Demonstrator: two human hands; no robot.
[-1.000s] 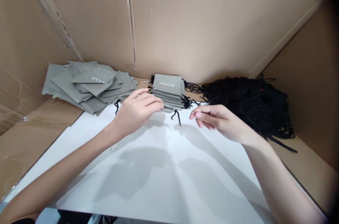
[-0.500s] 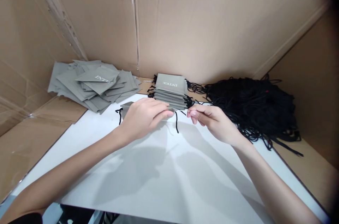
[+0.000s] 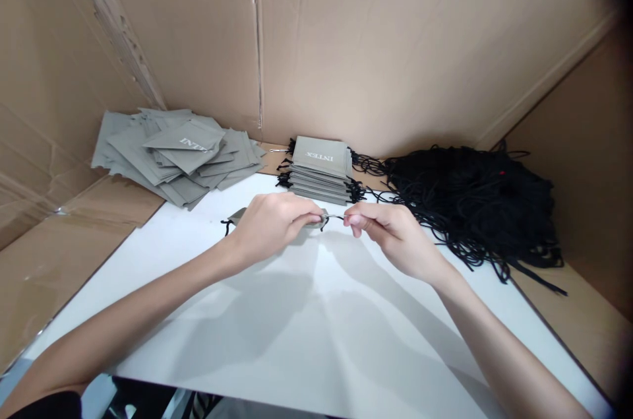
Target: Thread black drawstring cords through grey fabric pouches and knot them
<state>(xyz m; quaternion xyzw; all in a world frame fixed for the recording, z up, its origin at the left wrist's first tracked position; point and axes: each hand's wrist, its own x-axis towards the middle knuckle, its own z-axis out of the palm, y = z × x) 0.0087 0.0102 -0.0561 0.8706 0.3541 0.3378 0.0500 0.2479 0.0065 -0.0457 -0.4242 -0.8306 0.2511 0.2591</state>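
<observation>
My left hand (image 3: 277, 224) is closed on a small grey fabric pouch (image 3: 236, 214), covering most of it. A black cord (image 3: 227, 227) sticks out at the pouch's left end, and a short piece of cord hangs below its right end. To the right, my right hand (image 3: 380, 227) pinches a thin needle-like threader (image 3: 334, 216), part shiny and part dark, which spans the small gap between pouch and fingertips. The threader's far end is hidden in the fingers. Both hands are just above the white tabletop (image 3: 277, 346).
Behind my hands stands a stack of grey pouches (image 3: 321, 154) with black cords at both sides. Loose grey pouches (image 3: 168, 148) are heaped at the left, and a pile of black cords (image 3: 469, 201) lies at the right. Cardboard walls (image 3: 376, 43) enclose the back and sides.
The longer cord end that hung below the pouch's right side is now drawn up short. Dark cord shows between the hands where a pale thin line was. Both hands stay nearly in place.
</observation>
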